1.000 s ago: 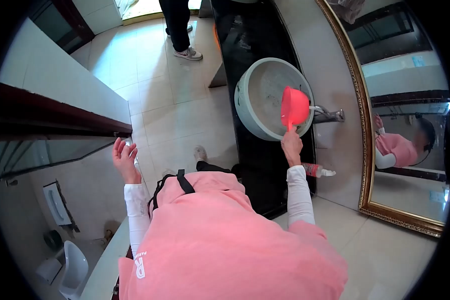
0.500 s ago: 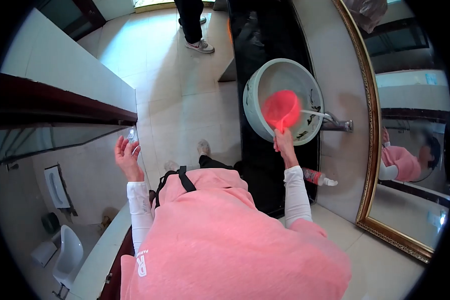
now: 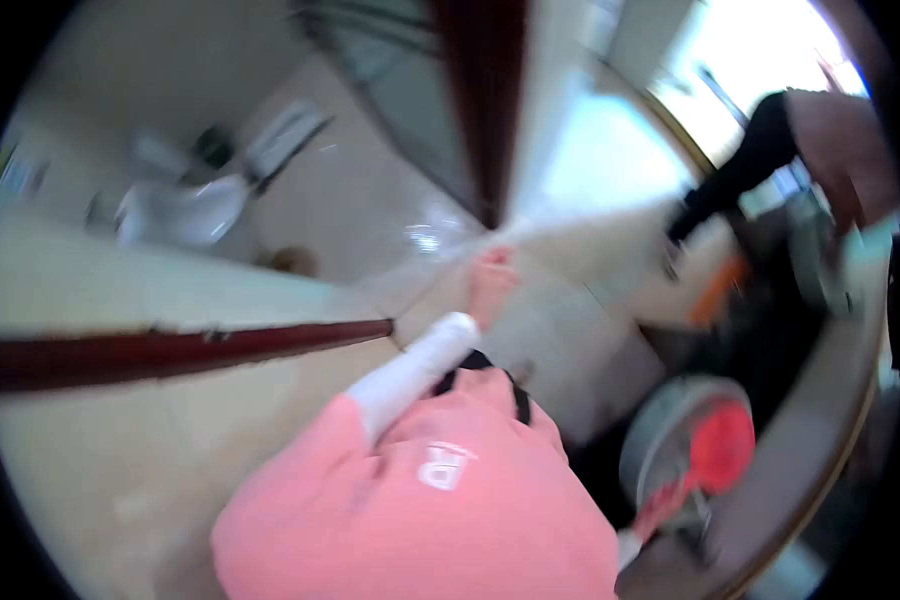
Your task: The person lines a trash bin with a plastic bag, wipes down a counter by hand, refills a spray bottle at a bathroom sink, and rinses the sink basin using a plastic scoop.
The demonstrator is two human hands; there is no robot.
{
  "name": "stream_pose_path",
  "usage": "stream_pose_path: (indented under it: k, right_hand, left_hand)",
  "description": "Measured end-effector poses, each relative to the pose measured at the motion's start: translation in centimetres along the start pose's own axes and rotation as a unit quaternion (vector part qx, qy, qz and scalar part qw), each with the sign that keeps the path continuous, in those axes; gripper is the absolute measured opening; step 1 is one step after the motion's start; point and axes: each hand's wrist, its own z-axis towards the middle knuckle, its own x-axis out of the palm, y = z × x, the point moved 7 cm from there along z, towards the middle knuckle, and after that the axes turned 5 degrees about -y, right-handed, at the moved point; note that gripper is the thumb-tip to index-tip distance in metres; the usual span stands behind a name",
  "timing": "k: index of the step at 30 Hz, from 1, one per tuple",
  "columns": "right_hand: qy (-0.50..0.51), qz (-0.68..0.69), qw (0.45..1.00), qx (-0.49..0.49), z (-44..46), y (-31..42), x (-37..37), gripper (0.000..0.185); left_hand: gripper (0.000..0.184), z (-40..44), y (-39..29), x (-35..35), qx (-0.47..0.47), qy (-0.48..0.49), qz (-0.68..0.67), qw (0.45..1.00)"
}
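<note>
My right hand [image 3: 658,508], blurred by motion, is closed round the handle of a red dipper [image 3: 722,447]. The dipper is over the right part of a round, pale basin [image 3: 642,440] that stands on the black counter. Close beside the basin and the dipper is a metal tap [image 3: 705,540]; whether water runs is too blurred to tell. My left hand [image 3: 493,280] is raised in front of me above the floor, away from the basin. Its fingers are smeared, and no object shows in it.
Another person [image 3: 840,150] in dark trousers bends at the counter's far end, near a second basin [image 3: 815,250]. A dark red door edge [image 3: 485,120] stands ahead. At the left are a urinal [image 3: 185,212] and a low wall with a dark red edge [image 3: 200,350].
The view has swung left, so the basin and dipper now appear at lower right. The dipper has shifted rightward over the basin, still in my right hand. The other person's upper body has come into view.
</note>
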Motion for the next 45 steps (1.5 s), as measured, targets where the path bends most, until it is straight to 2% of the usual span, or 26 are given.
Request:
stream_pose_path:
  k: [1, 2, 3, 5, 8, 10, 11, 12, 13, 14, 15, 16, 17, 18, 22, 24, 26, 27, 29, 31, 33, 35, 39, 41, 43, 45]
  right_hand:
    - [-0.011, -0.065, 0.997, -0.049, 4.0, -0.8, -6.4, 0.044]
    - [-0.137, -0.079, 0.985, -0.063, 3.2, 1.0, -5.9, 0.032]
    - [-0.058, -0.143, 0.988, -0.005, 1.7, 2.7, -4.3, 0.038]
    - [-0.054, -0.200, 0.977, -0.053, -5.9, 8.3, 7.5, 0.022]
    - [0.023, -0.329, 0.943, -0.039, -5.0, 10.1, 11.7, 0.031]
    - [0.098, -0.463, 0.871, -0.133, -0.9, 7.8, 13.6, 0.043]
    - [0.190, -0.251, 0.946, -0.081, 2.1, 3.0, 15.4, 0.026]
    - [0.234, -0.268, 0.934, -0.029, -0.9, 1.7, 22.3, 0.031]
    - [0.249, -0.301, 0.920, 0.017, -3.6, -0.5, 28.2, 0.024]
    - [0.327, -0.317, 0.890, 0.005, -2.6, -5.4, 32.2, 0.020]
    - [0.338, -0.368, 0.866, 0.022, -8.7, -6.0, 40.5, 0.009]
    - [0.367, -0.382, 0.845, 0.072, -10.1, -10.8, 45.5, 0.002]
    - [0.404, -0.394, 0.825, 0.037, -12.8, -13.9, 50.7, 0.004]
    - [0.506, -0.484, 0.680, -0.218, -12.8, -20.0, 56.2, 0.008]
    - [0.481, -0.520, 0.617, -0.343, -23.2, -20.6, 67.2, 0.028]
    - [0.467, -0.529, 0.629, -0.326, -22.9, -20.9, 69.2, 0.029]
    - [0.431, -0.548, 0.657, -0.286, -20.7, -21.4, 68.9, 0.027]
    - [0.422, -0.471, 0.664, -0.400, -18.5, -22.2, 68.1, 0.025]
    - [0.510, -0.391, 0.746, -0.175, -15.1, -21.7, 65.0, 0.023]
    - [0.525, -0.312, 0.792, -0.011, -12.8, -19.1, 60.3, 0.022]
    - [0.502, -0.305, 0.809, -0.006, -10.3, -15.1, 54.9, 0.018]
    - [0.422, -0.289, 0.859, -0.001, -7.7, -11.0, 48.7, 0.015]
    - [0.243, -0.269, 0.925, -0.112, -3.3, -2.4, 34.6, 0.021]
    - [0.138, -0.289, 0.926, -0.200, -2.5, 1.4, 27.3, 0.030]
    - [0.044, -0.309, 0.934, -0.175, -0.8, 3.3, 19.9, 0.031]
    - [-0.116, -0.554, 0.758, -0.324, -1.3, 5.8, 12.8, 0.032]
  left_hand:
    - [0.028, -0.6, -1.0, 0.2, 0.013, -0.013, 0.006, 1.000]
    - [0.030, 0.1, 0.1, -0.2, 0.024, -0.014, 0.024, 0.999]
    - [0.033, 0.4, 0.5, -0.8, 0.012, -0.023, 0.003, 1.000]
    - [0.035, 0.2, -0.5, -2.9, -0.001, -0.052, -0.007, 0.999]
    - [0.038, 0.9, 1.0, -7.2, -0.010, -0.143, -0.016, 0.990]
    - [0.036, 0.8, 2.4, -11.4, -0.042, -0.196, -0.009, 0.980]
    - [0.035, 0.1, 2.8, -14.1, -0.059, -0.228, -0.056, 0.970]
    - [0.034, -0.4, 2.8, -16.2, -0.075, -0.259, -0.101, 0.958]
    - [0.032, -0.7, 2.8, -18.4, -0.065, -0.288, -0.112, 0.949]
    - [0.031, -1.1, 3.0, -20.6, -0.058, -0.317, -0.125, 0.938]
    - [0.031, -1.4, 3.1, -22.5, -0.053, -0.340, -0.120, 0.931]
    - [0.031, -1.8, 2.9, -24.2, -0.048, -0.364, -0.114, 0.923]
    - [0.031, -2.2, 3.2, -25.3, -0.052, -0.369, -0.120, 0.920]
    - [0.031, -2.6, 3.2, -26.4, -0.060, -0.388, -0.141, 0.909]
    - [0.033, -4.0, 1.5, -29.4, -0.048, -0.416, -0.185, 0.889]
    - [0.033, -4.6, 1.4, -30.4, -0.038, -0.428, -0.207, 0.879]
    - [0.032, -5.0, 2.0, -31.0, -0.050, -0.433, -0.213, 0.874]
    - [0.032, -5.1, 2.4, -31.0, -0.059, -0.439, -0.221, 0.869]
    - [0.032, -4.6, 2.7, -30.6, -0.070, -0.434, -0.214, 0.872]
    - [0.033, -3.6, 2.7, -29.7, -0.081, -0.424, -0.205, 0.879]
    - [0.033, -1.7, 2.2, -28.0, -0.076, -0.387, -0.202, 0.897]
    - [0.034, 0.2, 1.6, -26.1, -0.080, -0.358, -0.189, 0.911]
    - [0.032, 3.3, 0.0, -20.9, -0.062, -0.265, -0.174, 0.946]
    - [0.032, 4.1, -0.5, -17.4, -0.059, -0.216, -0.165, 0.961]
    - [0.032, 4.2, -0.7, -14.6, -0.062, -0.190, -0.131, 0.971]
    - [0.028, 4.4, -0.3, -12.2, -0.066, -0.160, -0.120, 0.978]
